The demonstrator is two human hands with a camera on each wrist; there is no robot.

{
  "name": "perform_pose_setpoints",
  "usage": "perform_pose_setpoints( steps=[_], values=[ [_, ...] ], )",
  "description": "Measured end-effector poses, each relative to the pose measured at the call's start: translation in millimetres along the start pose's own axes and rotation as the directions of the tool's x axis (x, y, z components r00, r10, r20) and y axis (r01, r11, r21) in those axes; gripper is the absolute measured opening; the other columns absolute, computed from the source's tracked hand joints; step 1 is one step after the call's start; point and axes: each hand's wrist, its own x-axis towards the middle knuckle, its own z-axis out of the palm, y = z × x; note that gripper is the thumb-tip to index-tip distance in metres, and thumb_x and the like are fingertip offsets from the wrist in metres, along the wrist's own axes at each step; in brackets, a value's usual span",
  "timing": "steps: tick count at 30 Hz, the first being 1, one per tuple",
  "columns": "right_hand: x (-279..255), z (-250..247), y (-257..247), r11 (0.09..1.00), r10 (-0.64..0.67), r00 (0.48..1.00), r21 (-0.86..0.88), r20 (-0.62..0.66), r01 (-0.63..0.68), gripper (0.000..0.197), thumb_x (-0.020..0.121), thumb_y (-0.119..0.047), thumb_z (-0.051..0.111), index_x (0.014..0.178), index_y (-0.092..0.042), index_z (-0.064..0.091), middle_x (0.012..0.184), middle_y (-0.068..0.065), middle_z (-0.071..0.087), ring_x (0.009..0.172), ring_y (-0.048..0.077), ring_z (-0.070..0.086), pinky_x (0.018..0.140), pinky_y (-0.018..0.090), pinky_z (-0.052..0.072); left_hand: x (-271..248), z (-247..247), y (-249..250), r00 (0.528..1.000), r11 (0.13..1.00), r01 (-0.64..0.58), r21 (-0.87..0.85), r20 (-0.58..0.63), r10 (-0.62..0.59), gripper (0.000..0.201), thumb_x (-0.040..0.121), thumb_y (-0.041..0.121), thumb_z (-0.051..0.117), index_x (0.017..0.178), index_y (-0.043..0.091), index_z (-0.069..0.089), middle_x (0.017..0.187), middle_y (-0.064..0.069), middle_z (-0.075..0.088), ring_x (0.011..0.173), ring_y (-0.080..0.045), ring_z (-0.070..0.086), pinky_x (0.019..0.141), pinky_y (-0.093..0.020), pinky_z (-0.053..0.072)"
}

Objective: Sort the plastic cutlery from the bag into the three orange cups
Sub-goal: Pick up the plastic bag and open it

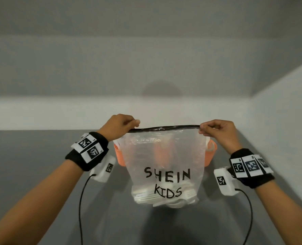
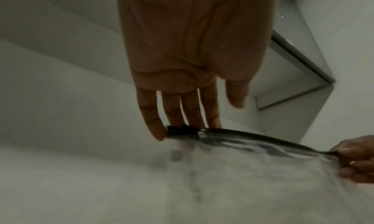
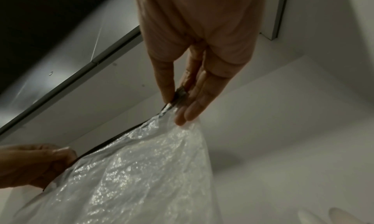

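Note:
A clear plastic bag (image 1: 166,156) lettered "SHEIN KIDS" hangs in the air above the grey table, with white plastic cutlery (image 1: 164,198) heaped in its bottom. Its black zip strip (image 1: 166,128) is stretched level between both hands. My left hand (image 1: 122,127) pinches the strip's left end (image 2: 182,130). My right hand (image 1: 217,130) pinches the right end (image 3: 180,94). Behind the bag stand orange cups (image 1: 119,156), mostly hidden; another orange edge (image 1: 212,152) shows at the right, and white pieces stick out of them.
The grey table (image 1: 40,165) runs back to a pale wall (image 1: 58,110), and a second wall (image 1: 288,121) closes the right side. Black cables (image 1: 80,200) hang from the wrist cameras on both arms.

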Motion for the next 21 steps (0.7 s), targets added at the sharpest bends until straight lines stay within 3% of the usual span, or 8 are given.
perform_pose_setpoints(
  steps=[3,6,8,10,12,15,19,21],
  values=[
    [-4,1,-2,1.000,0.006,1.000,0.014,-0.029,-0.006,0.009,0.084,-0.013,0.066,0.077,-0.006,0.068,0.074,0.012,0.068,0.057,0.004,0.067,0.063,0.014,0.056,9,12,12,0.997,0.999,-0.015,0.034,0.076,0.012,0.029,0.092,0.031,0.055,0.089,0.006,0.070,0.069,0.005,0.062,0.068,-0.012,0.054,0.068,-0.021,0.042],
    [-7,-1,-3,0.999,0.019,0.998,0.035,-0.054,-0.017,0.011,0.084,-0.012,0.065,0.079,-0.002,0.067,0.073,0.012,0.067,0.055,0.004,0.067,0.060,0.013,0.055,15,18,19,0.984,0.998,-0.036,0.042,0.176,0.028,0.023,0.088,0.029,0.061,0.091,0.009,0.071,0.082,-0.001,0.068,0.075,-0.011,0.056,0.073,-0.022,0.044],
    [-7,-3,-4,0.999,0.030,0.998,0.025,-0.053,-0.028,0.011,0.083,-0.009,0.066,0.082,0.002,0.068,0.072,0.012,0.067,0.054,0.004,0.067,0.059,0.013,0.055,17,17,25,0.973,0.997,-0.053,0.050,0.226,0.040,0.019,0.086,0.027,0.063,0.089,0.009,0.070,0.078,0.004,0.065,0.072,-0.008,0.053,0.067,-0.016,0.041],
    [-7,-5,-7,0.998,0.055,0.998,-0.006,-0.024,-0.055,0.013,0.081,-0.008,0.068,0.087,0.004,0.068,0.073,0.013,0.067,0.051,0.005,0.066,0.057,0.014,0.055,19,18,31,0.984,0.994,-0.080,0.071,0.163,0.068,0.016,0.087,0.024,0.062,0.087,0.009,0.068,0.074,0.005,0.059,0.070,-0.011,0.051,0.064,-0.017,0.039],
    [-7,-7,-12,0.993,0.109,0.994,-0.056,0.033,-0.107,0.016,0.080,-0.011,0.070,0.092,-0.001,0.068,0.074,0.013,0.066,0.050,0.008,0.063,0.054,0.015,0.055,19,22,37,0.994,0.986,-0.114,0.121,0.010,0.113,0.015,0.091,0.023,0.055,0.090,0.010,0.063,0.076,0.003,0.056,0.072,-0.017,0.050,0.064,-0.026,0.039],
    [-6,-8,-16,0.948,0.200,0.975,-0.272,0.100,-0.167,0.020,0.078,-0.021,0.074,0.093,-0.010,0.066,0.064,0.004,0.059,0.053,0.014,0.056,0.050,0.018,0.052,14,36,43,0.981,0.975,-0.134,0.175,-0.119,0.156,0.018,0.095,0.026,0.047,0.096,0.012,0.057,0.067,0.005,0.047,0.067,-0.022,0.047,0.060,-0.028,0.034],
    [-2,-2,-4,0.817,0.272,0.950,-0.558,0.154,-0.144,0.013,0.081,-0.018,0.071,0.088,-0.010,0.064,0.058,0.002,0.053,0.046,0.010,0.052,0.046,0.017,0.045,7,44,42,0.980,0.974,-0.133,0.183,-0.124,0.157,0.027,0.090,0.039,0.055,0.099,0.014,0.056,0.070,0.004,0.052,0.069,-0.022,0.051,0.060,-0.028,0.040],
    [-1,2,1,0.822,0.314,0.938,-0.535,0.144,-0.193,0.011,0.087,-0.012,0.063,0.090,-0.002,0.066,0.062,0.004,0.055,0.046,0.008,0.054,0.046,0.013,0.047,5,43,42,0.992,0.957,-0.091,0.274,-0.061,0.112,0.038,0.082,0.047,0.063,0.103,0.017,0.055,0.080,0.003,0.053,0.075,-0.019,0.051,0.064,-0.029,0.041]
  ],
)
